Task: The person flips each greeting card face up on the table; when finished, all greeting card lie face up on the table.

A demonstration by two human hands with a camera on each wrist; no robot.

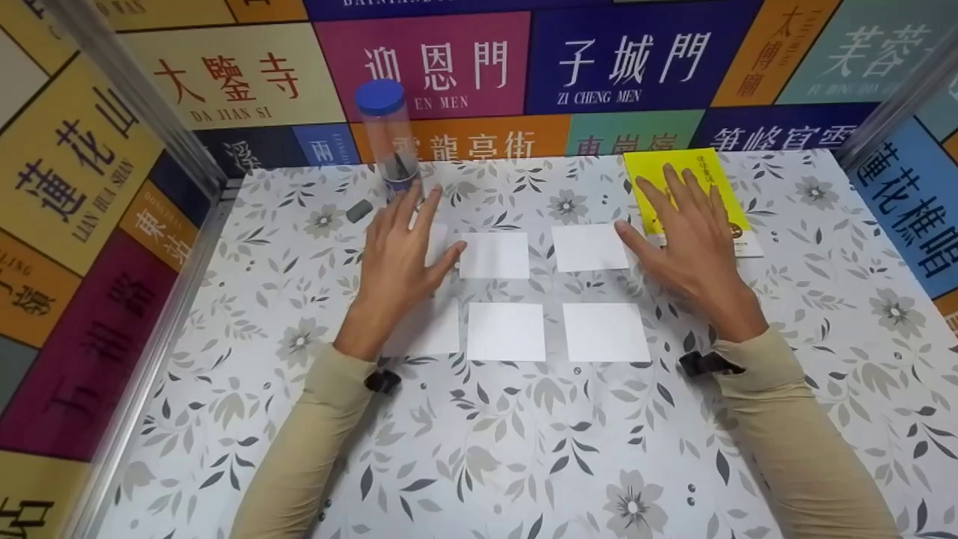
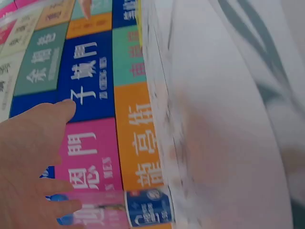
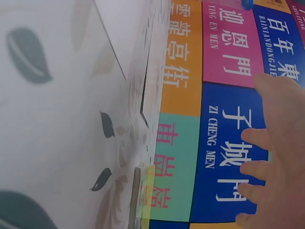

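1. Head view — my left hand (image 1: 400, 254), fingers spread, holding nothing, is over white cards (image 1: 432, 331)
2. My right hand (image 1: 692, 243), also spread and empty, is over a yellow booklet (image 1: 703, 165)
3. More cards (image 1: 494, 255) lie between my hands — a blue-capped tube (image 1: 386, 135) stands just beyond my left

Lettered panels (image 1: 434, 64) walling three sides of the table (image 1: 524, 479) suggest a booth.
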